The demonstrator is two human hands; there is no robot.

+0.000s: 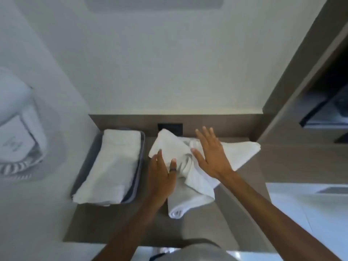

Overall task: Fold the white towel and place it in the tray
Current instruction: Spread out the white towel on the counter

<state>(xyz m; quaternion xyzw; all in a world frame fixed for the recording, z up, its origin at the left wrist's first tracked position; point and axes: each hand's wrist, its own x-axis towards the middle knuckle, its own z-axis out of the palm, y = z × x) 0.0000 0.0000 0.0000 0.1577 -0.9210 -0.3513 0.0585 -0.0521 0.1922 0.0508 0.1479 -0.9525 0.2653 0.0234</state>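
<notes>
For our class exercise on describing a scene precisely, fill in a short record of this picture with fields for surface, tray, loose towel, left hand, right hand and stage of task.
surface: brown counter against a white wall
tray: grey tray, left of the hands, already holding a folded white towel
loose towel: white towel, crumpled and unfolded on the counter, right of the tray
left hand: left hand resting on the towel's left part, dark ring on one finger
right hand: right hand flat on the towel, fingers spread
stage of task: folding not yet done
</notes>
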